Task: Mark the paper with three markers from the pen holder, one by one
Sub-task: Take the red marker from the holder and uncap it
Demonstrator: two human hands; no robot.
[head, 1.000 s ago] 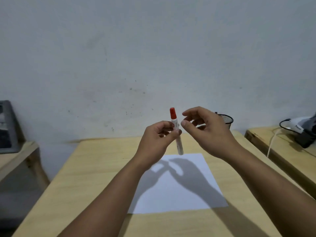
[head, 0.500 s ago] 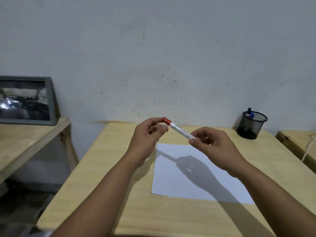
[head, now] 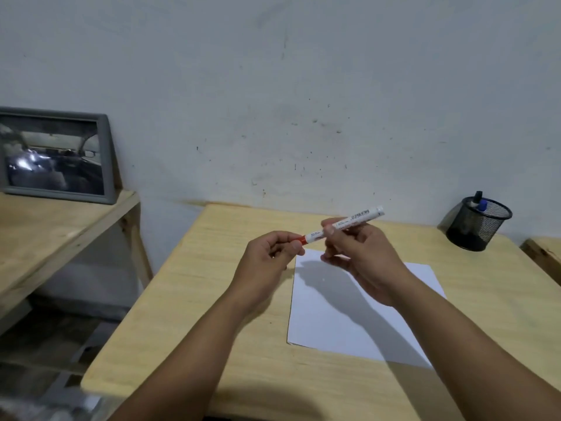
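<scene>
A white marker (head: 358,219) with a red cap (head: 302,239) is held above the far edge of the white paper (head: 343,317). My right hand (head: 361,256) grips the marker's barrel near the middle. My left hand (head: 270,256) pinches the red cap at the marker's left end; most of the cap is hidden in its fingers. The black mesh pen holder (head: 476,224) stands at the table's far right corner, with a blue-capped and a black-capped marker sticking out of it.
The wooden table (head: 212,299) ends at a plaster wall behind. A second wooden table (head: 45,232) at the left carries a grey framed picture (head: 54,156). Another table edge (head: 543,256) shows at the far right.
The marker went from upright to nearly level, red cap now at the left in my left fingers. My right hand moved up the barrel. The view swung left and down.
</scene>
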